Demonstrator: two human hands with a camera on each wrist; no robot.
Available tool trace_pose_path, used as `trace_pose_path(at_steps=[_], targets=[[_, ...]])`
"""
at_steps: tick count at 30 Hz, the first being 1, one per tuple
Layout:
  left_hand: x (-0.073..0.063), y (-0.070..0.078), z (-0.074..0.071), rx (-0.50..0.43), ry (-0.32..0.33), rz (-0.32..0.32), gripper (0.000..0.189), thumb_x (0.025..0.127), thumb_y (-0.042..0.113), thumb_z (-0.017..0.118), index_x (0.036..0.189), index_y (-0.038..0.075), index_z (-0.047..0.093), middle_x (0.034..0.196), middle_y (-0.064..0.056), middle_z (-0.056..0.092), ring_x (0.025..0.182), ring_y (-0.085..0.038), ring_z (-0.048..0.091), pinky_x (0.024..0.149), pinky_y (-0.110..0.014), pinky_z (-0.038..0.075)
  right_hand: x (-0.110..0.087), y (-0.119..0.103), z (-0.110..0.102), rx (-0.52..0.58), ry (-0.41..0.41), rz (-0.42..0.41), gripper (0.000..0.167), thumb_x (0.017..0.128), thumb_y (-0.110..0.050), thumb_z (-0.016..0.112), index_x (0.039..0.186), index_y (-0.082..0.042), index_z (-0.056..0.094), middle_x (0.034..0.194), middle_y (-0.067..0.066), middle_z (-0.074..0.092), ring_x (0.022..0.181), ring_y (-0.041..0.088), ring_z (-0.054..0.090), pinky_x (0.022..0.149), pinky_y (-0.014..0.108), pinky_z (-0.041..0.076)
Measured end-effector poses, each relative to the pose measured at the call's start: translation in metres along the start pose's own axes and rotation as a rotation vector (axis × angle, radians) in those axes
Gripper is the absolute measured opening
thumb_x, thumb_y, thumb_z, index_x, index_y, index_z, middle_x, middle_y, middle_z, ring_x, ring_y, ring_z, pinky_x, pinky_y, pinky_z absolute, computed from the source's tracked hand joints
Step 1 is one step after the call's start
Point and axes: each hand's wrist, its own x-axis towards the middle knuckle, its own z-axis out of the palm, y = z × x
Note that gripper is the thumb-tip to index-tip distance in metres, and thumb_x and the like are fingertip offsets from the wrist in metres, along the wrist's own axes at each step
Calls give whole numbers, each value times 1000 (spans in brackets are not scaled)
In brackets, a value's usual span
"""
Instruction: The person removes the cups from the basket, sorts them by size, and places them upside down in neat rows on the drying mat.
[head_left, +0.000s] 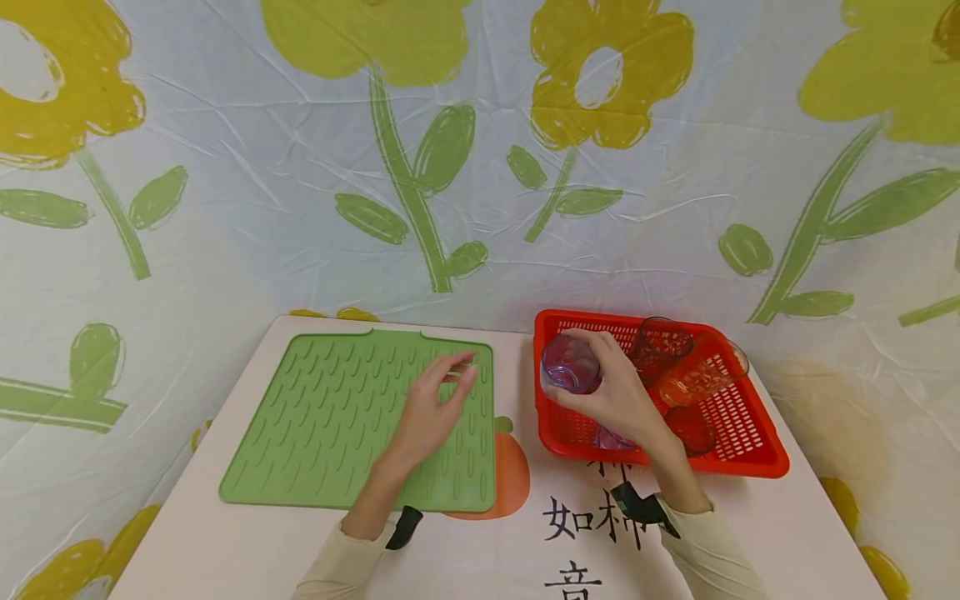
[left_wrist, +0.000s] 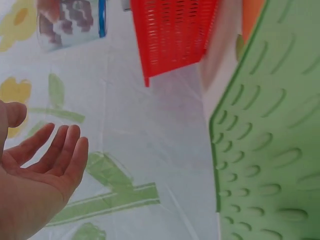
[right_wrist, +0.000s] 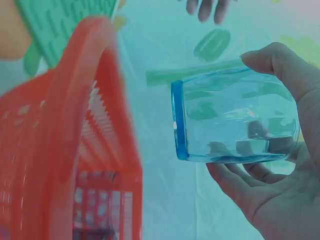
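My right hand (head_left: 618, 392) grips a clear bluish drinking glass (head_left: 570, 365) above the left part of the red plastic basket (head_left: 776, 462). In the right wrist view the thumb and fingers wrap round the side of that glass (right_wrist: 240, 120), which lies sideways with its thick blue base away from the palm. Over the right part of the green ridged mat (head_left: 337, 433), my left hand (head_left: 433, 408) hovers with relaxed fingers and holds nothing. The left wrist view shows its palm and loosely bent fingers.
Inside the basket lie several more glasses: a dark one (head_left: 660, 342), a clear one (head_left: 708, 371), one by the front wall (head_left: 690, 429) and a purple-tinted one (head_left: 613, 439). A flower-printed sheet (head_left: 480, 208) hangs behind the table. Black characters (head_left: 573, 518) mark the tabletop.
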Motion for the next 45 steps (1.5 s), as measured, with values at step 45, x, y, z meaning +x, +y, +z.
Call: trace_pose_path(at_steps=[45], targets=[[-16,-31,-29,-62,-70,-125,74,90,20,83,154,23,46,143,-1,58,130,-20,55,108,-48,45,40,-48,117,613,-81,122,65,93,-10,76,151,-8,46,139,17,55,123,36,59,103,53,49]])
